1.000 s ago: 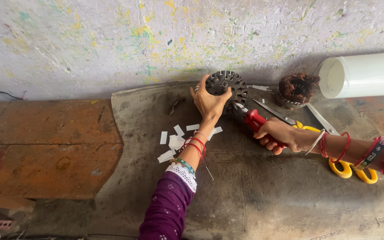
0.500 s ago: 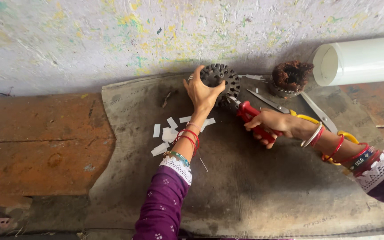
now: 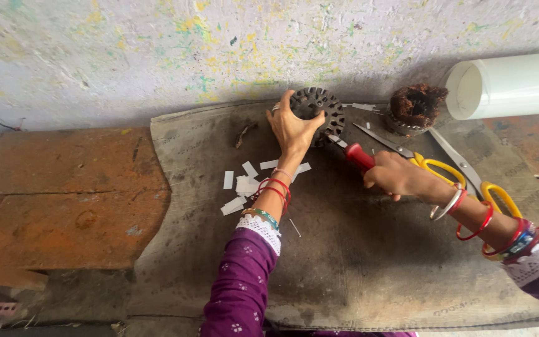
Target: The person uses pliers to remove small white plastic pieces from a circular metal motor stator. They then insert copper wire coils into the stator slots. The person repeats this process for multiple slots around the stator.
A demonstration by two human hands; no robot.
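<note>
Fingers (image 3: 282, 115) of the left hand (image 3: 294, 128) grip a dark slotted metal ring (image 3: 319, 109) on the grey mat (image 3: 344, 262); the right hand (image 3: 397, 178) clasps a red-handled tool (image 3: 360, 156) — tip at the ring. Likely working the slots — next calls for steady bracing.

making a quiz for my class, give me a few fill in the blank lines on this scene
1. The left hand holds a round slotted metal ____.
2. The right hand grips a tool with a ____ handle.
3. The scissors have ____ handles.
4. Small paper strips on the mat are ____.

Missing words: core; red; yellow; white
</note>
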